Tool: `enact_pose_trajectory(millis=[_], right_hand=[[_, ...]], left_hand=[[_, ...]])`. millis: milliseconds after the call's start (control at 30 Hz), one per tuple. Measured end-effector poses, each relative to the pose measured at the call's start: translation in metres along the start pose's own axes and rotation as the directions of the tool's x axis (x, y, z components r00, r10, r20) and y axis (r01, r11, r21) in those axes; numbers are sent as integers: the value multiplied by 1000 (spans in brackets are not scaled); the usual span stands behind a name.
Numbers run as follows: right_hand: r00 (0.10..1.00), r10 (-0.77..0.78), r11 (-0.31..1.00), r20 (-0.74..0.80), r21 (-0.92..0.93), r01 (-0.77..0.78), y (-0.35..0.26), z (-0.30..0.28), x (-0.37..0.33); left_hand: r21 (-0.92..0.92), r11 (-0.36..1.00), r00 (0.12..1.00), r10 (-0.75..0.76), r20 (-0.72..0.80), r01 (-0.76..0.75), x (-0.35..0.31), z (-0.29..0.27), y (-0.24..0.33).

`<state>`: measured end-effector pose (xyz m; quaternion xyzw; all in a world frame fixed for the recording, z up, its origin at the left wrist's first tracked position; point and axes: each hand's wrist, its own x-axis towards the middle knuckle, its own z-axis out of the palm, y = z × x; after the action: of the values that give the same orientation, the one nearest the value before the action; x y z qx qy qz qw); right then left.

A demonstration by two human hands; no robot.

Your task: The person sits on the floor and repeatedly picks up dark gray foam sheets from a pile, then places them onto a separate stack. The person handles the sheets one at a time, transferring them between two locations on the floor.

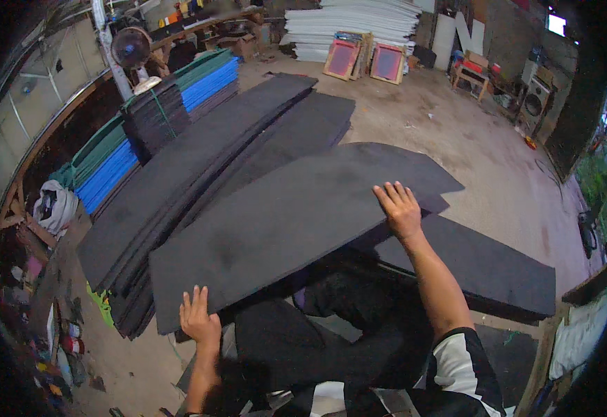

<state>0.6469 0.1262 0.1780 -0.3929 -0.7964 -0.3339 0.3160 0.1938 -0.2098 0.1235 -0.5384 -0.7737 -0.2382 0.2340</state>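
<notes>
A large, flat dark grey sheet [296,208] lies slantwise across the picture in front of me, above my bent legs. At its near left corner, my left hand [201,318] holds the edge, with fingers spread on the upper face. Farther right, my right hand [399,210] grips the near edge, its fingers stretched over the top. Both thumbs are out of sight, apparently beneath the sheet. Beyond the held sheet lies a stack of similar long dark sheets [199,170]. More dark sheets [484,264] lie to my right, partly under the held one.
Bundles of blue sheets [210,85] and green sheets [98,151] stand at the left, near a fan [131,47]. White sheets [352,24] are piled at the back behind framed pink panels [388,64]. Concrete floor [414,125] stretches right. Clutter [60,340] lies lower left.
</notes>
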Motion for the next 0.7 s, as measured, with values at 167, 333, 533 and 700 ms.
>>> enact_pose_trajectory(millis=[167,333,533,700], right_hand=[[990,-122,987,-71,96,129,-51,56,72],[993,-103,984,59,151,93,-103,126,112],[891,-225,953,395,280,116,-274,152,32],[857,-291,906,425,411,103,-341,161,-7]], left_hand=[[8,988,988,-152,15,152,-22,-2,-35],[83,956,953,-289,93,282,-17,23,-37],[153,870,817,-492,301,468,8,112,16],[131,897,821,-440,363,423,4,127,17]])
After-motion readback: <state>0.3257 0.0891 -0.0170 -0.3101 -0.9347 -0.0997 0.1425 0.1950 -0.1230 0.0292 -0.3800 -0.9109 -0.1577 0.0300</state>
